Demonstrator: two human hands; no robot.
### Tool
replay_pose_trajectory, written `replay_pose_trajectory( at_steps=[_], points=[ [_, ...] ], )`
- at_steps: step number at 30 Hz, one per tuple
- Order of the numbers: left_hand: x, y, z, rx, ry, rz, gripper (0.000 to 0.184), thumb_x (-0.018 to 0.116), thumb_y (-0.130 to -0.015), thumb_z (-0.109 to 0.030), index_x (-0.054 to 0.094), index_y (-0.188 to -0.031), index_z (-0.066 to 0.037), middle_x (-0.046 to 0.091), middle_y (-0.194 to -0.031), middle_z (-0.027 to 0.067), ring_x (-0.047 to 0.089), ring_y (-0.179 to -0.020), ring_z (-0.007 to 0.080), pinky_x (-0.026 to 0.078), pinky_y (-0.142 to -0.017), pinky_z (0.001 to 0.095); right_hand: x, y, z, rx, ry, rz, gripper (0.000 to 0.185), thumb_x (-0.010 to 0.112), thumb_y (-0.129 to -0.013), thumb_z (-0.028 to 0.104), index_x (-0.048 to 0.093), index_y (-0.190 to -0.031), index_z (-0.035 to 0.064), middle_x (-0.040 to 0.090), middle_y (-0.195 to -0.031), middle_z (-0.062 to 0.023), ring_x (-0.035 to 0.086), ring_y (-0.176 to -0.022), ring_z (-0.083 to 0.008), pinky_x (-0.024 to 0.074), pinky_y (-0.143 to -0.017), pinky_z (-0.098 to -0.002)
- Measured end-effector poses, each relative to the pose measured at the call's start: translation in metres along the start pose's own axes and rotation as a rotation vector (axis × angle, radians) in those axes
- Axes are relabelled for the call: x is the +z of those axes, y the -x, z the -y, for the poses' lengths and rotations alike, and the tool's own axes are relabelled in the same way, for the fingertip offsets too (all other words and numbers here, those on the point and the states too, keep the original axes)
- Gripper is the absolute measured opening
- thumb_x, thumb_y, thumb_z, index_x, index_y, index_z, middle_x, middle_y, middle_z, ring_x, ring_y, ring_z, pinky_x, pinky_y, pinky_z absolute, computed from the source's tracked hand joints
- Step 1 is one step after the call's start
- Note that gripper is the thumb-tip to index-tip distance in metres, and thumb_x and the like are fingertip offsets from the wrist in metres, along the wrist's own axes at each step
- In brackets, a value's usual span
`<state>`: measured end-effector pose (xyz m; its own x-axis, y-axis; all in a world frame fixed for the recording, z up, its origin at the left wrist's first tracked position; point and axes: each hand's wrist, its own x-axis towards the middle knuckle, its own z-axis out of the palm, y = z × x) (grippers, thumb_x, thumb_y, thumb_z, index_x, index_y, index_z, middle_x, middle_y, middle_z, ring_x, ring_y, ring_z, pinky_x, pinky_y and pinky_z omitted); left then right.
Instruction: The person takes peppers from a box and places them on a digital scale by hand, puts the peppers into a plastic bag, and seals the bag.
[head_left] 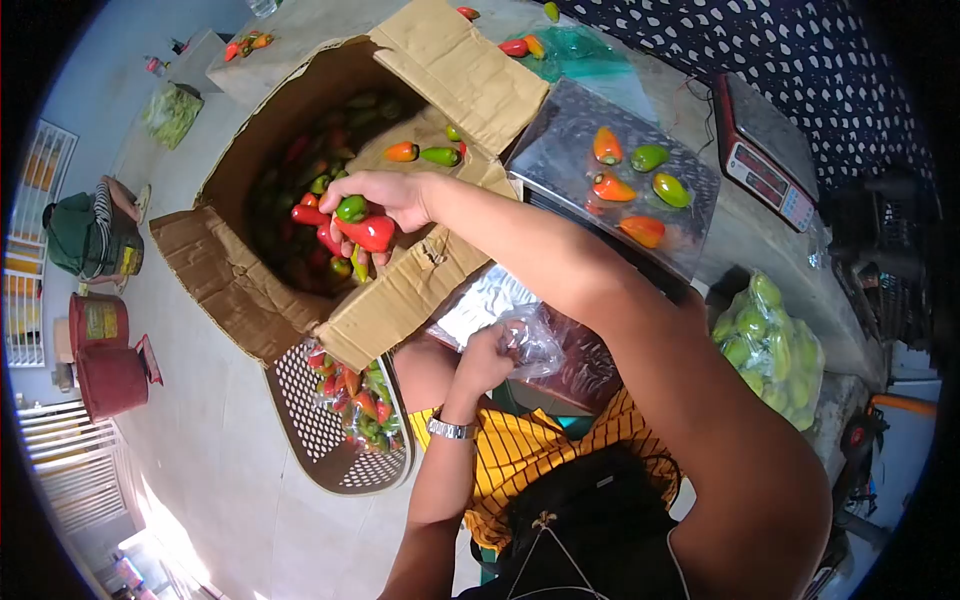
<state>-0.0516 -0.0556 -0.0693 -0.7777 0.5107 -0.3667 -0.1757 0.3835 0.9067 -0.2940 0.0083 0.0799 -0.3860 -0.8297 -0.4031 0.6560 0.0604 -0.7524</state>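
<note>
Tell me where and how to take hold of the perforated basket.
Probably by the basket's rim at the end farthest from the cardboard box, coming from above: that edge shows bare, while a box flap covers part of the opposite end.

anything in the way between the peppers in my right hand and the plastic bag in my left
Yes, the near cardboard flap lies between the peppers in your right hand and the plastic bag in your left hand. Lifting over it would probably work.

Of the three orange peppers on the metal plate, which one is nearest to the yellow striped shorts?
The lowest orange pepper in the picture, toward the plate's lower edge; the other two orange peppers lie farther up.
</note>
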Motion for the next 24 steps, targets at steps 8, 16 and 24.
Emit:
replay_pose_trajectory(
  at_steps=[8, 16, 24],
  points=[
    [-0.001, 0.000, -0.003, 0.024, -0.005, 0.014, 0.050, 0.064, -0.080, 0.014, 0.067, -0.129, 0.000, 0.059, -0.085, -0.0040, 0.056, -0.077, 0.0063, 0.048, -0.071, 0.0222, 0.022, 0.040, -0.014, -0.480, 0.291, -0.380, 0.045, 0.078, -0.085, 0.050, 0.062, -0.092, 0.0094, 0.065, -0.082, -0.0027, 0.060, -0.066, -0.0123, 0.0473, -0.055, -0.0290],
    [0.000, 0.002, -0.005, -0.017, -0.075, -0.009, 0.044, 0.068, -0.084, 0.009, 0.067, -0.126, -0.001, 0.061, -0.086, -0.0049, 0.057, -0.078, 0.0057, 0.049, -0.071, 0.0237, 0.007, 0.282, -0.071, -0.322, 0.833, -1.296, 0.058, 0.075, -0.087, 0.056, 0.068, -0.101, 0.0002, 0.065, -0.103, -0.0191, 0.060, -0.104, -0.0276, 0.0466, -0.087, -0.0399],
    [0.003, -0.004, -0.001, 0.039, 0.063, -0.023, 0.040, 0.066, -0.083, 0.008, 0.067, -0.122, 0.000, 0.063, -0.087, -0.0038, 0.056, -0.076, 0.0057, 0.048, -0.068, 0.0232, -0.028, 0.382, -0.168, 0.102, 0.842, -1.595, 0.070, 0.081, -0.078, 0.055, 0.070, -0.123, 0.0025, 0.063, -0.123, -0.0248, 0.060, -0.119, -0.0340, 0.0476, -0.098, -0.0396]
  ],
)
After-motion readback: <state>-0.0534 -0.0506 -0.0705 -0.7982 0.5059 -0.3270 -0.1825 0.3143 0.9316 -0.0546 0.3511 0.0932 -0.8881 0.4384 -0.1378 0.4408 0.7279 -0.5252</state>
